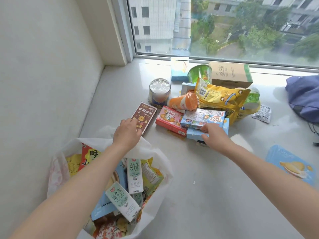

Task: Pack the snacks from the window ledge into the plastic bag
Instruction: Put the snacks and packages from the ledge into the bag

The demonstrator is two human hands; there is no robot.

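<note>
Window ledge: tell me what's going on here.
A person is packing snacks into a white bag on the ledge. The left hand rests on a brown box; the right hand touches stacked blue boxes. Milk cartons already sit in the bag. A pile of snacks is still unpacked.

A white plastic bag (155, 204), already filled with milk cartons (135, 175) and snack packets, is seen lying open on the pale stone window ledge (207, 187). The near end of a brown rectangular snack box (144, 114) is touched by the left hand (126, 133). A light blue flat box (207, 131), stacked under a colourful printed box (203, 118), is gripped by the right hand (215, 135).
</note>
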